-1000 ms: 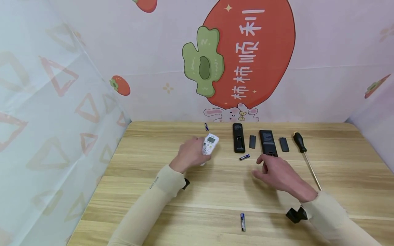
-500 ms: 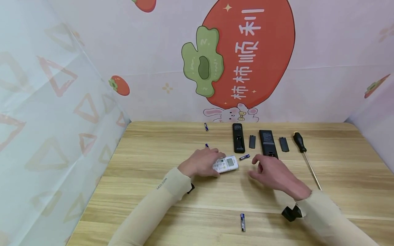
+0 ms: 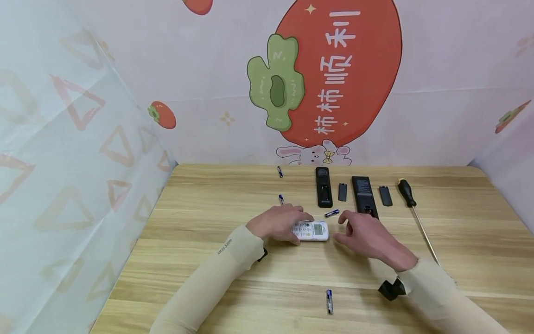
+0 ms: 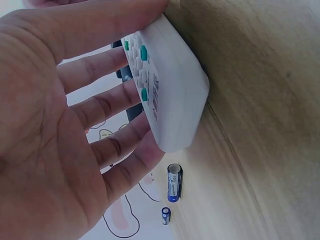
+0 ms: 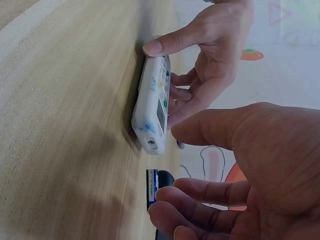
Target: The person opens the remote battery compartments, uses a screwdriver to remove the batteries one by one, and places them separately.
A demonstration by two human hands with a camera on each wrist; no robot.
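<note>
A white air-conditioner remote (image 3: pixel 318 230) lies sideways, buttons up, low over the wooden table, its screen end toward the right. My left hand (image 3: pixel 278 223) grips its left part, thumb along the near edge and fingers along the far edge. In the left wrist view the thumb and fingertips press opposite sides of the remote (image 4: pixel 177 90). Just right of the screen end hovers my right hand (image 3: pixel 371 235), fingers loosely bent and holding nothing. The right wrist view shows a gap between this hand (image 5: pixel 270 160) and the remote (image 5: pixel 152 102). Its underside is hidden.
Two black remotes (image 3: pixel 323 188) (image 3: pixel 364 192) lie with battery compartments exposed, beside two black covers (image 3: pixel 342 192) (image 3: pixel 385 195). A screwdriver (image 3: pixel 406 192) lies at right. Loose batteries lie beyond the hands (image 3: pixel 332 213) (image 3: pixel 281 199) (image 3: pixel 280 172) and near the front (image 3: pixel 329 302). A printed cloth wall (image 3: pixel 217 130) stands behind.
My left hand has brought the white remote right and nearer, turning it from upright to sideways. A battery behind the hand has come into view. The right hand has shifted slightly left.
</note>
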